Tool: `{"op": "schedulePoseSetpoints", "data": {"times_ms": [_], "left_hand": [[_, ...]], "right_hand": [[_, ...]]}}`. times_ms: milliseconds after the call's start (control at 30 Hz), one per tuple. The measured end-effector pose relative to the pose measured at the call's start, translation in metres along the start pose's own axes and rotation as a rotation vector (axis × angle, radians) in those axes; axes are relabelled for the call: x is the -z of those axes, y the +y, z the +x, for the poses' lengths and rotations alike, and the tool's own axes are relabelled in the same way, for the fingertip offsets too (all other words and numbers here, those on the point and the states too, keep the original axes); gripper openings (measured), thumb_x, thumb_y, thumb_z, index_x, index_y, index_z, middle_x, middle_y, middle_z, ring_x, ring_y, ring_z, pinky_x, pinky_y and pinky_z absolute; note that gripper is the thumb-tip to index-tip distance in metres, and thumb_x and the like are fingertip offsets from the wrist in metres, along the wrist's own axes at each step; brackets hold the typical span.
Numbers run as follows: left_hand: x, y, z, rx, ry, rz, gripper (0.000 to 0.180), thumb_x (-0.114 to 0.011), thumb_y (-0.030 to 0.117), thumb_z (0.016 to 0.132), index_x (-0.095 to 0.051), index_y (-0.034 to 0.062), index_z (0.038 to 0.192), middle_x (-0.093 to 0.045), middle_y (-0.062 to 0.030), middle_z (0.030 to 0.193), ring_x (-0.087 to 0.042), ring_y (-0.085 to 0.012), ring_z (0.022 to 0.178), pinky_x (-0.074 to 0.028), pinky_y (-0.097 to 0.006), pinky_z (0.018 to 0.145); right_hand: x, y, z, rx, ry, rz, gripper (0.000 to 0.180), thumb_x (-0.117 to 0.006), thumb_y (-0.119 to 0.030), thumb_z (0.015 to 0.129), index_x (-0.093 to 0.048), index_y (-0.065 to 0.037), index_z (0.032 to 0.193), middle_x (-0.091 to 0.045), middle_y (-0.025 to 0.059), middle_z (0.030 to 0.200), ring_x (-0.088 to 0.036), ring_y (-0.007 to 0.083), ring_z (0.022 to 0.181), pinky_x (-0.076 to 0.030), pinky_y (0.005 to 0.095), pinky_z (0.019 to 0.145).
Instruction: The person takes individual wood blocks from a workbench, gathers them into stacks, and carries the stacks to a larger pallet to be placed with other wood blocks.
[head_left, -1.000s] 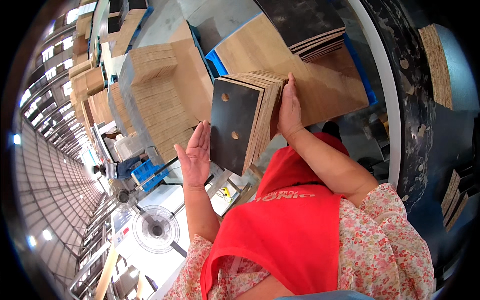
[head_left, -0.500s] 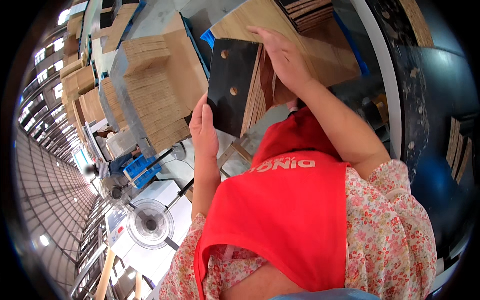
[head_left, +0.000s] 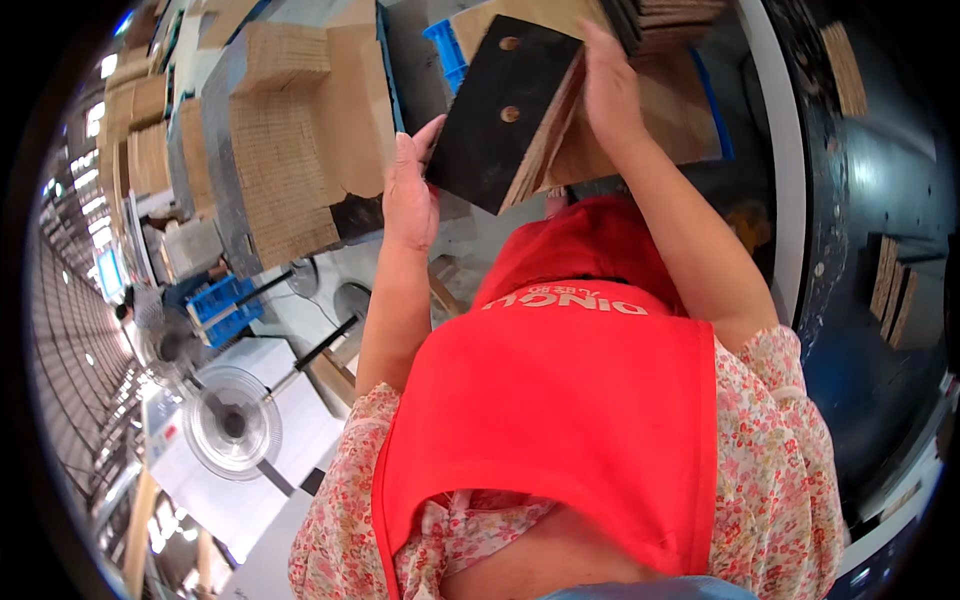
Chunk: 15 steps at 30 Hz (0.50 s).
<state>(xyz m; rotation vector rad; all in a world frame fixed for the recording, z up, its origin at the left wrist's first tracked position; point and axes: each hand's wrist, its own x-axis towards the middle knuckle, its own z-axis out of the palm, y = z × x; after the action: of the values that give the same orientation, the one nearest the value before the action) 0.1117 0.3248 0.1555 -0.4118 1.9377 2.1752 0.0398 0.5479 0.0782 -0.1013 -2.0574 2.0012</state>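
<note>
Two hands, left hand (head_left: 410,195) and right hand (head_left: 612,95), flat and straight-fingered against opposite edges of black board stack (head_left: 500,125); bare floor (head_left: 475,232) below, worktop edge (head_left: 788,150) well right; tilted further clockwise than earlier.

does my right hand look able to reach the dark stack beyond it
Probably, once free: the right hand is against the black boards, but nothing visible blocks its way to the dark stack.
</note>
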Motion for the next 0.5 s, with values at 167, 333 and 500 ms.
{"op": "schedulePoseSetpoints", "data": {"times_ms": [167,333,500], "left_hand": [[0.020,-0.034,-0.007,0.192,-0.027,-0.234,0.081,-0.017,0.061,0.099,-0.043,-0.0051,0.137,-0.051,-0.0122,0.137,-0.041,-0.0213,0.131,-0.022,-0.034,0.114],[0.036,-0.108,-0.002,0.168,-0.027,-0.285,0.081,-0.014,0.062,0.098,-0.037,-0.0022,0.142,-0.044,-0.0133,0.144,-0.035,-0.0241,0.137,-0.018,-0.036,0.116],[0.046,-0.150,0.000,0.242,0.024,-0.299,0.079,-0.016,0.063,0.098,-0.035,0.0018,0.144,-0.043,-0.0115,0.144,-0.036,-0.0232,0.136,-0.023,-0.037,0.114]], "right_hand": [[-0.003,-0.024,-0.052,-0.716,0.151,0.409,0.065,-0.033,-0.053,0.098,-0.041,-0.006,0.142,-0.040,0.0134,0.146,-0.036,0.0268,0.135,-0.027,0.0388,0.111],[-0.017,0.026,-0.116,-1.189,0.113,0.707,0.059,-0.032,-0.051,0.098,-0.039,-0.014,0.143,-0.038,0.0073,0.148,-0.032,0.0264,0.137,-0.021,0.0466,0.113],[-0.019,0.040,-0.128,-1.116,-0.180,0.743,0.051,-0.038,-0.041,0.097,-0.041,-0.015,0.141,-0.040,0.0052,0.147,-0.032,0.0256,0.137,-0.015,0.0447,0.115]]}}
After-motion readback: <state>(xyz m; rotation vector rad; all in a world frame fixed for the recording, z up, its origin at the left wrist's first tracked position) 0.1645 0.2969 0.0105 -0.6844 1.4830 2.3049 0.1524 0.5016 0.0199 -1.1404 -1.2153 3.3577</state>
